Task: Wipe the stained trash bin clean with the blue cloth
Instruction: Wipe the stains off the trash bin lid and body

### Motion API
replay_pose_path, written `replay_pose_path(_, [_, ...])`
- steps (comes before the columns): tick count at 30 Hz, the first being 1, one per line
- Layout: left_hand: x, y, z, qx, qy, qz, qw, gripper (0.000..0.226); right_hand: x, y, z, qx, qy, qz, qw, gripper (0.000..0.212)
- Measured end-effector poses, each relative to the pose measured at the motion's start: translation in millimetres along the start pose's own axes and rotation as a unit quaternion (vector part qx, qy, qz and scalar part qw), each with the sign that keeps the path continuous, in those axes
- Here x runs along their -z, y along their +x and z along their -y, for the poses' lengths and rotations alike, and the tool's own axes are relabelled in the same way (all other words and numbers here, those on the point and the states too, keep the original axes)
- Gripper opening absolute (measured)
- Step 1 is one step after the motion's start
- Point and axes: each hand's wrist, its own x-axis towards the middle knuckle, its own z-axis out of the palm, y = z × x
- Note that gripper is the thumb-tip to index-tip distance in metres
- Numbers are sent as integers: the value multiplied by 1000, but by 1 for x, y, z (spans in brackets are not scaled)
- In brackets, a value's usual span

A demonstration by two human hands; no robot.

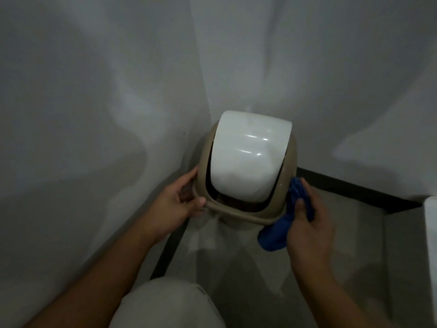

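Note:
A beige trash bin (289, 159) with a glossy white swing lid (248, 157) stands in the corner of two white walls. My left hand (176, 204) grips the bin's rim on its left front side, thumb over the edge. My right hand (309, 223) holds a bunched blue cloth (275, 235) pressed against the bin's right front side, just under the rim. The bin's lower body is hidden beneath the lid and my hands. A dark gap shows under the lid's front edge.
White walls close in behind and to the left of the bin. A dark baseboard (354, 190) runs along the grey floor (272, 280). A white object's edge (430, 233) shows at the far right. My knee in light trousers (165, 304) is at the bottom.

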Motion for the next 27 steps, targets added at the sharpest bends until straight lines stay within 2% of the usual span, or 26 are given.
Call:
replay_pose_path(5, [-4, 15, -8, -28, 31, -58, 997, 78, -27, 16, 7, 42, 9, 6, 999, 38])
replay_pose_path(9, [-7, 21, -10, -37, 38, -69, 996, 78, -34, 29, 5, 50, -2, 6, 999, 38])
replay_pose_path(13, [-10, 17, -23, -23, 122, -74, 990, 79, -28, 36, 3, 32, 10, 30, 999, 39])
replay_pose_path(14, [-11, 14, -29, -16, 173, -86, 981, 80, -21, 38, 5, 23, 22, 37, 999, 38])
replay_pose_path(16, [-15, 4, -50, -31, 319, -137, 937, 83, 1, 44, 13, -2, 44, 56, 997, 36])
replay_pose_path(18, [-34, -6, -88, -151, 377, -161, 899, 81, 34, 51, 32, -49, 79, 111, 989, 33])
replay_pose_path(19, [-53, -11, -112, -215, 370, -122, 895, 77, 53, 53, 46, -69, 89, 151, 982, 31])
replay_pose_path(20, [-76, -14, -135, -254, 348, -47, 901, 72, 72, 55, 62, -79, 85, 191, 975, 29])
replay_pose_path(22, [-131, -11, -170, -261, 296, 156, 905, 75, 112, 57, 96, -85, 60, 250, 963, 22])
replay_pose_path(23, [-160, -8, -183, -255, 310, 239, 884, 78, 132, 59, 111, -88, 52, 267, 958, 21])
replay_pose_path(25, [-217, -1, -201, -276, 363, 332, 826, 69, 173, 64, 134, -103, 51, 265, 957, 30])
replay_pose_path(27, [-266, 3, -213, -306, 365, 354, 805, 42, 218, 69, 147, -131, 63, 227, 963, 37])
